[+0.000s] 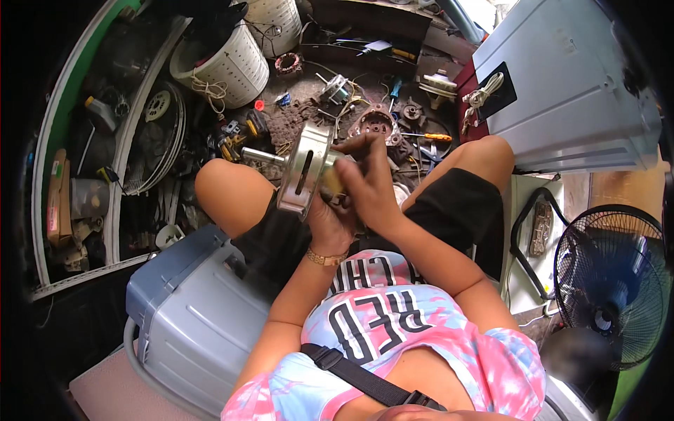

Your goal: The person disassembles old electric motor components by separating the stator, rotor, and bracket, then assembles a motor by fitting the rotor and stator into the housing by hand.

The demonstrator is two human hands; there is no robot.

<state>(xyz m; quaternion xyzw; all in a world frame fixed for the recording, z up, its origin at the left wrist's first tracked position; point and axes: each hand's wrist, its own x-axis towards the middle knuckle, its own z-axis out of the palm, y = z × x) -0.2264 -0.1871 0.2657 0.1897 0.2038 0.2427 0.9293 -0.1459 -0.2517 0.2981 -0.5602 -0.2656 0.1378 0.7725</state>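
Above my lap I hold a silver, drum-shaped electric motor (304,172) tilted on its side. Its rim has long slots, and a bare steel shaft (263,155) sticks out to the left. My left hand (328,223), below a gold-coloured wrist band, grips the motor from beneath; its fingers are partly hidden behind the housing. On the motor's right side my right hand (372,184) is closed, thumb and fingers bent near the hub. A yellowish patch (333,181) shows between the hands; what it is I cannot make out.
Motor parts, including an opened housing (377,125), lie on the floor ahead with an orange-handled screwdriver (437,137). White perforated baskets (225,67) stand far left. A grey appliance body (569,77) rises at right, a black fan (611,288) below it. A shelf rack (116,210) lines the left.
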